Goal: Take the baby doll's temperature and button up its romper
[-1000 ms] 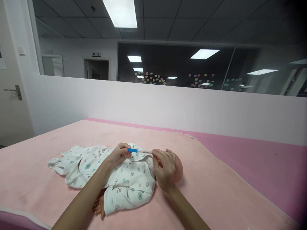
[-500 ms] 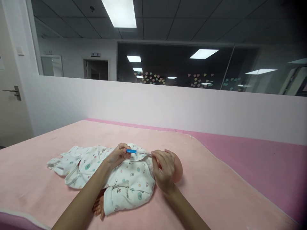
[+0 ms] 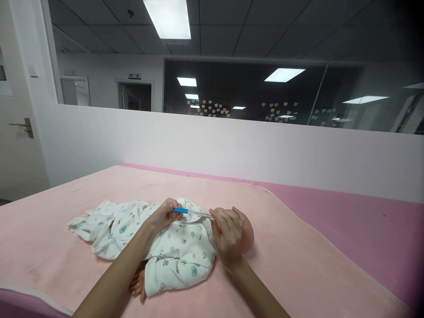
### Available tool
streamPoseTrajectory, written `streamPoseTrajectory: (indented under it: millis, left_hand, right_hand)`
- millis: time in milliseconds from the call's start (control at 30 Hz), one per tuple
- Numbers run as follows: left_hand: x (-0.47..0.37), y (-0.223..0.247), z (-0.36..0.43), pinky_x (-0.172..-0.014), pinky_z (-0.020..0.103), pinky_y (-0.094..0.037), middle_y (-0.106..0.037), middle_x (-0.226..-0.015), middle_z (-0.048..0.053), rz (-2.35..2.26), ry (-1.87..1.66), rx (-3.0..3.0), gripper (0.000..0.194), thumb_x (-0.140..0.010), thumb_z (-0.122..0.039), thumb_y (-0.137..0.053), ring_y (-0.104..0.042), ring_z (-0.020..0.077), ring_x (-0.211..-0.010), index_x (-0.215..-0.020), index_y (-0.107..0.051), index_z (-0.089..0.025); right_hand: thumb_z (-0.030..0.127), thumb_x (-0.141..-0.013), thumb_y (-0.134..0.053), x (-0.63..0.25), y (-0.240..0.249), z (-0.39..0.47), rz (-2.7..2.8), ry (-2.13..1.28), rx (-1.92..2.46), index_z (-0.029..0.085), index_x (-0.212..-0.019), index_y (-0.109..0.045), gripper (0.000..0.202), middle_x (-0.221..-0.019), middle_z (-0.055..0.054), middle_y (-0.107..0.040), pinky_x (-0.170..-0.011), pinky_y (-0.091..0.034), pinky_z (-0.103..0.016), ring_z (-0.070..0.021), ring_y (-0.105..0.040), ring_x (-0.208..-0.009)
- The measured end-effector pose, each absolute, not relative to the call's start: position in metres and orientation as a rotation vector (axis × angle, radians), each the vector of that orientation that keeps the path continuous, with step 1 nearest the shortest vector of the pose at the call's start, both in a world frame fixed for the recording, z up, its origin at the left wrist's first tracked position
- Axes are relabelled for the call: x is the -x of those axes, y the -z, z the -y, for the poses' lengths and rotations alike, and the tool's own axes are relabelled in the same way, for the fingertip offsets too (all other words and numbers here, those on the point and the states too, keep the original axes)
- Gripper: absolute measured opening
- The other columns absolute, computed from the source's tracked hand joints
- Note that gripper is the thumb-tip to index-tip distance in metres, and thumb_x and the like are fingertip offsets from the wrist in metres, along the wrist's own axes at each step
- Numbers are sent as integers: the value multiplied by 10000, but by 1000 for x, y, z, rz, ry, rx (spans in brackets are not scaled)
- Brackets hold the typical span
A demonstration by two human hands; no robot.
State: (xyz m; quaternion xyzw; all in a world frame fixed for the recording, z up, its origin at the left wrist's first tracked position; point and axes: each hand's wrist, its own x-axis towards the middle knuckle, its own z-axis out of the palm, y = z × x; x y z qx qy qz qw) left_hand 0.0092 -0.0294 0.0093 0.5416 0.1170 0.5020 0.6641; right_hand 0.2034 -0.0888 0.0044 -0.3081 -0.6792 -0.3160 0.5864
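A baby doll in a white patterned suit lies across the pink sheet, its bald head to the right and one small hand showing below the sleeve. Above its chest, my left hand is closed on the blue end of a thin stick, which looks like a thermometer. The clear end of the stick reaches right to my right hand, whose thumb and fingertips pinch it. My right hand hides the doll's face and neck.
A peach-pink sheet covers the padded surface, with a darker pink edge at the right and back. Behind it stands a low white wall under a glass window. A door is at the far left.
The view has shifted slightly, so everything sits a little further right. The blue end of the stick has tilted slightly, with more of its blue part showing. Both hands keep their hold.
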Motion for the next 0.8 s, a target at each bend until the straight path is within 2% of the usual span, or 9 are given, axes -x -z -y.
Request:
streamPoseTrajectory:
  millis: [233,400,500,800]
  left_hand:
    - [-8,-6,28,-477,205,-339,-455,-410,-19,-238,-1128,-1126,409,-477,-448,-767,-440,71,-438,-426,-521,-127]
    - [-9,-9,29,-547,201,-405,-579,-623,-10,-280,-1156,-1015,254,-430,-229,-817,-530,81,-567,-596,-641,-154]
    - [-11,-9,29,-587,196,-419,-596,-626,-12,-301,-1202,-987,243,-431,-140,-812,-558,90,-624,-614,-654,-160]
    - [-8,-5,25,-644,183,-446,-608,-574,-41,-245,-1194,-978,260,-423,-140,-826,-585,71,-628,-623,-665,-184]
  right_hand:
    - [111,-785,-533,-202,-4,88,1565,761,728,198,-946,-586,190,-779,-5,-638,-913,-355,-411,-136,-560,-777]
    - [58,-749,-558,-203,-5,89,1513,793,718,208,-911,-586,223,-828,-4,-656,-916,-360,-405,-137,-573,-819]
    - [48,-743,-566,-203,-6,87,1495,795,706,213,-885,-592,218,-828,9,-665,-929,-349,-408,-129,-580,-817]
    - [37,-747,-563,-202,-5,88,1494,742,723,209,-872,-597,215,-816,17,-668,-920,-348,-434,-130,-576,-801]
